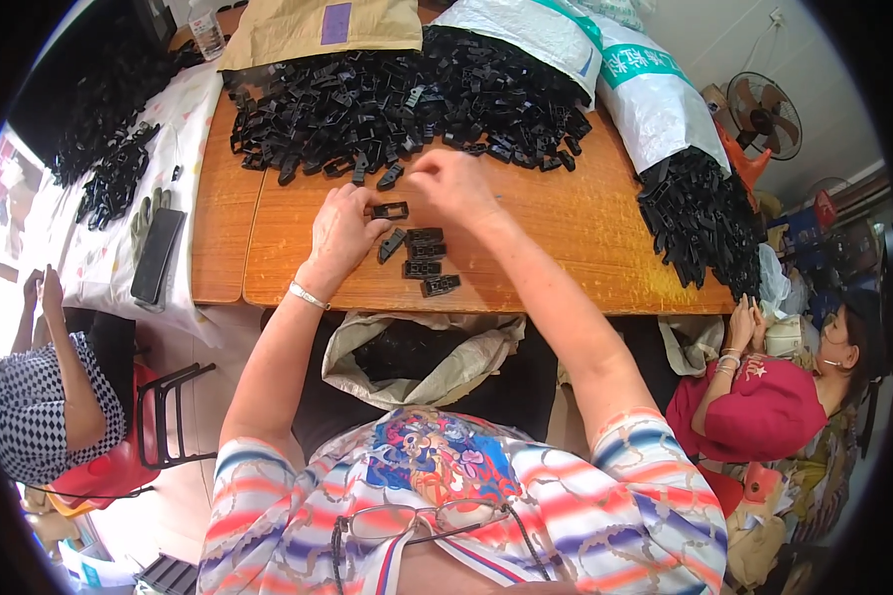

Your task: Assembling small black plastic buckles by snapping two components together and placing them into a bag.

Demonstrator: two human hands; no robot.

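My left hand (343, 226), with a bracelet at the wrist, pinches a small black plastic frame (391, 210) by its left end just above the wooden table (313, 238). To the right of it, my right hand (458, 188) has its thumb and fingertips drawn together; anything between them is too small to make out. A loose black part (392, 177) lies close to those fingertips, at the near edge of a big heap of black plastic parts (417, 104). Below my hands sit several more black pieces (424, 269) in a short column, with a tilted one (392, 245) beside them.
A brown bag (318, 35) and white bags (655, 99) lie behind the heaps. An open woven sack (417, 382) hangs at the table's front edge. Co-workers sit left (55, 397) and right (764, 397). A dark flat slab (159, 258) rests on the left cloth.
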